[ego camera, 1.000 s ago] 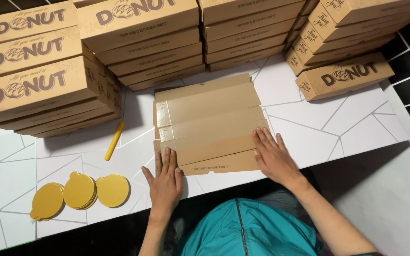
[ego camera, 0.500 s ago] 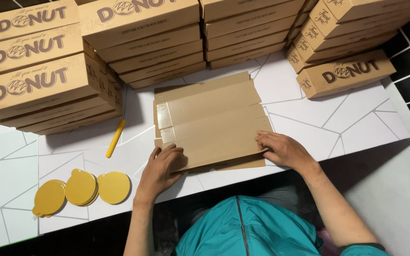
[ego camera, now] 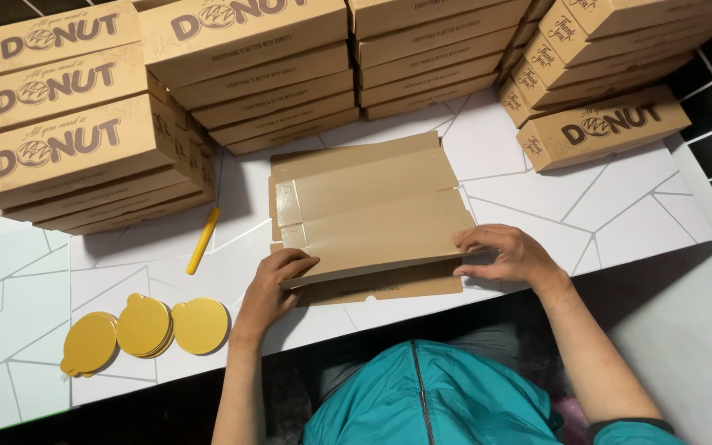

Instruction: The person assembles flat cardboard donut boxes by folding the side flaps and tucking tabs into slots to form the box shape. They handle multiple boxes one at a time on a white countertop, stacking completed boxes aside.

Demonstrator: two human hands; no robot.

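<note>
— Cardboard, flat and unfolded: where does the box blank [ego camera: 368, 216] lie?
— On the white table [ego camera: 537, 206], between both hands.
— And the hands?
— Left hand [ego camera: 272, 288] and right hand [ego camera: 508, 255], fingers curled, each pinch the blank's near flap at opposite ends.

Yellow pen [ego camera: 203, 240] (beside gold discs [ego camera: 146, 326])
</note>
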